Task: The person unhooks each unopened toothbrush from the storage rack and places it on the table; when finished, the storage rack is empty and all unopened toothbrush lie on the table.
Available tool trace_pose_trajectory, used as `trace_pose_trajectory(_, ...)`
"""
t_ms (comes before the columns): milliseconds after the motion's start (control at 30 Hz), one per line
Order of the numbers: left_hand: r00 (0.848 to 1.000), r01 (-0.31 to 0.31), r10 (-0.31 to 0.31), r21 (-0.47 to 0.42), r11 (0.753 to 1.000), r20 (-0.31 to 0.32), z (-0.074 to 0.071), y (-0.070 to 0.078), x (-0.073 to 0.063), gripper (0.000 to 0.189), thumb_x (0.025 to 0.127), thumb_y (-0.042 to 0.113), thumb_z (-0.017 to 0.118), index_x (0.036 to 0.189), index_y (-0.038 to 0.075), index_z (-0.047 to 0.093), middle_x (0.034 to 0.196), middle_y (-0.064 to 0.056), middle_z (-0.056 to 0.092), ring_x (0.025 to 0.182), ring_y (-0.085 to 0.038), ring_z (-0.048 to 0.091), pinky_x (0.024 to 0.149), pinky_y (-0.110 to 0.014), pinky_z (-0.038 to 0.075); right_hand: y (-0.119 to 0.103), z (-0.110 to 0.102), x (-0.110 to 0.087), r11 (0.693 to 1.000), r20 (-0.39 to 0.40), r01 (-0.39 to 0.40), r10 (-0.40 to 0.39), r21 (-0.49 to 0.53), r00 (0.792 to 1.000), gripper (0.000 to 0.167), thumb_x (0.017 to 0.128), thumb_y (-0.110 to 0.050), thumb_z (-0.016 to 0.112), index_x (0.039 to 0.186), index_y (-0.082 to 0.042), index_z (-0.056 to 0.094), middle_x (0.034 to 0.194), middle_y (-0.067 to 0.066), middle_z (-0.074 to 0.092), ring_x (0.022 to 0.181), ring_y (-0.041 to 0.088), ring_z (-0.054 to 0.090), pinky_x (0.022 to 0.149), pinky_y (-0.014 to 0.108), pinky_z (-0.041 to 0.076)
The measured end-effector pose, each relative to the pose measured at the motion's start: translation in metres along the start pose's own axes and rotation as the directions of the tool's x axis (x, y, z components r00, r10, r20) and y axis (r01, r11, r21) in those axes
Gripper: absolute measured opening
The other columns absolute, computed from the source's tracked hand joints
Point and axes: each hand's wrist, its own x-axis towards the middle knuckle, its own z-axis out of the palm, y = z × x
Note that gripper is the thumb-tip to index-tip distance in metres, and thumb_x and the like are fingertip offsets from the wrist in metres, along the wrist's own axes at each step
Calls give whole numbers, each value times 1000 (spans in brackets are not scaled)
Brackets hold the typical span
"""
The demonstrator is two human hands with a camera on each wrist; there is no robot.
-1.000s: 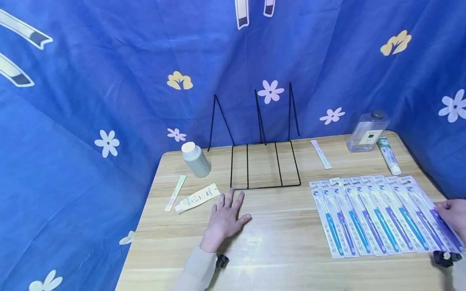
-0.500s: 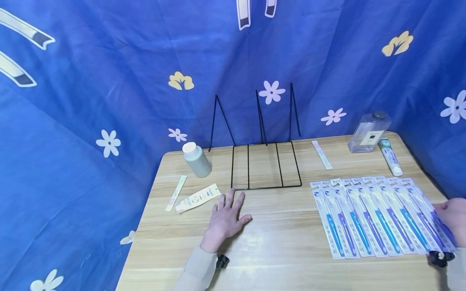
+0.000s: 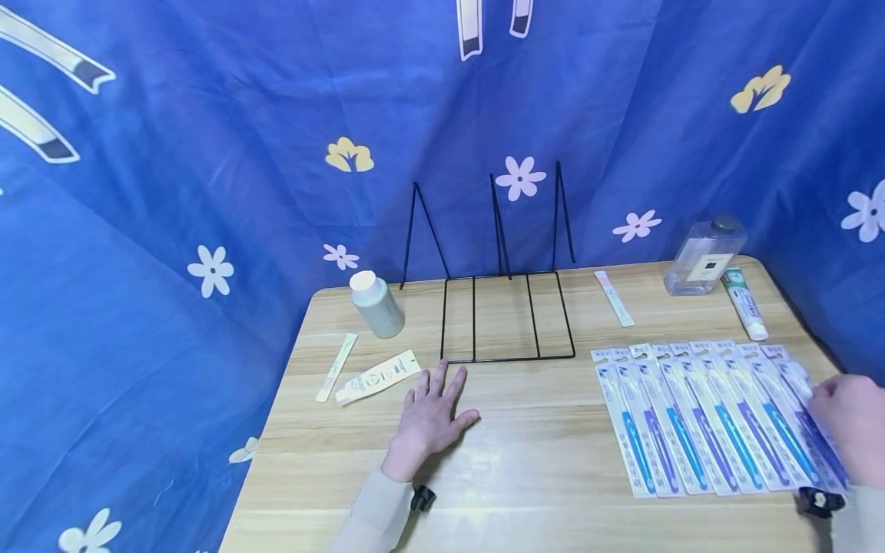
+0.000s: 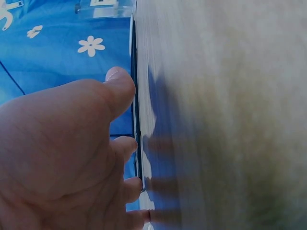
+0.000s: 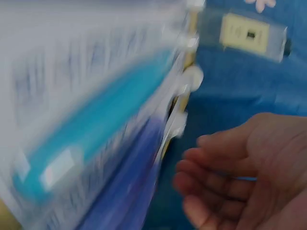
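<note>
A row of several packaged toothbrushes (image 3: 715,430) with teal and purple handles lies overlapping on the right of the wooden table (image 3: 525,461). At the row's right end is my right hand (image 3: 850,426), beside the last pack with a purple handle. In the right wrist view its fingers (image 5: 192,167) are loosely curled with nothing between them, close to the packs' edge. My left hand (image 3: 430,418) rests on the table with fingers spread, fingertips right at the front of a black wire rack (image 3: 508,359).
Left of the rack stand a grey-green bottle (image 3: 380,309), a toothpaste tube (image 3: 379,377) and a slim strip packet (image 3: 336,367). Right of it lie another strip packet (image 3: 614,299), a clear bottle (image 3: 704,261) and a second toothpaste tube (image 3: 745,304). Blue cloth (image 3: 242,153) hangs behind.
My right hand has moved left, and the right end of the toothbrush row has shifted left with it, the last packs overlapping more. The left hand has stayed in place.
</note>
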Motion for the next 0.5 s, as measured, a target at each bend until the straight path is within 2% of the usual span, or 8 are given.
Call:
trace_pose_trajectory(100, 1000, 0, 0, -5, 1000, -1, 0, 0, 0, 80, 96, 69, 46, 163, 30, 23, 172, -10, 14, 154, -48, 20, 117, -70, 30, -26, 6, -7, 991, -50, 127, -129, -45, 990, 23, 91, -6, 60, 99, 15, 65, 90, 37, 65, 72, 53, 59, 60, 56, 42)
trace_pose_trajectory(167, 1000, 0, 0, -7, 1000, -3, -1, 1, 0, 80, 97, 69, 46, 163, 30, 24, 172, -10, 14, 154, -48, 20, 117, -70, 30, -46, 14, -14, 973, -87, 228, -230, -28, 969, 26, 92, -8, 64, 107, 13, 66, 99, 38, 66, 86, 57, 60, 68, 62, 43)
trace_pose_trajectory(333, 1000, 1, -1, -12, 1000, -5, -1, 0, 0, 80, 97, 69, 46, 163, 30, 24, 172, -10, 14, 154, -48, 20, 117, -70, 29, -101, 31, -30, 905, -124, 414, -402, 96, 907, 41, 96, -21, 69, 124, 8, 64, 113, 36, 67, 103, 58, 60, 84, 66, 45)
trace_pose_trajectory(500, 1000, 3, -3, -15, 1000, -1, 0, -1, 1, 80, 97, 70, 45, 163, 31, 23, 172, -9, 14, 154, -48, 19, 117, -71, 29, -154, 48, -47, 831, -86, 541, -534, 129, 841, 58, 93, -35, 74, 134, 4, 60, 127, 34, 64, 113, 56, 60, 91, 67, 47)
